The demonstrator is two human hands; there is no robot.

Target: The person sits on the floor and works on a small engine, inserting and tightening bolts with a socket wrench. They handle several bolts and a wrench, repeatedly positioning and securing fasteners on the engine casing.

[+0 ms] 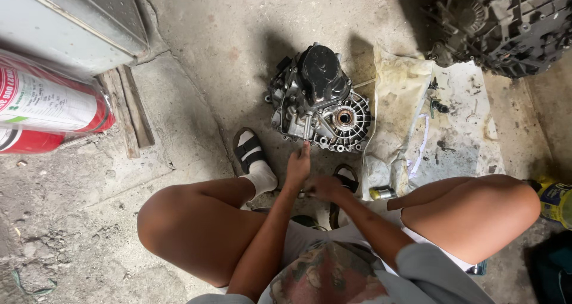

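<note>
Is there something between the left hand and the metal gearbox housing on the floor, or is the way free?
Nothing visible stands between them. The left hand reaches forward with its fingertips at the lower edge of the gearbox housing, seemingly touching it. The right hand is behind it, closer to the person, holding a small metal part.

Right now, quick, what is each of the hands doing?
Left hand: open, fingertips reaching to the lower edge of the gearbox housing, holding nothing.
Right hand: curled around a small metal piece; grip unclear.

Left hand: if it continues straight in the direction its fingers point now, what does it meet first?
Probably the metal gearbox housing: the left hand points up at its near lower edge, fingertips almost there. Whether they already touch is unclear.
</note>
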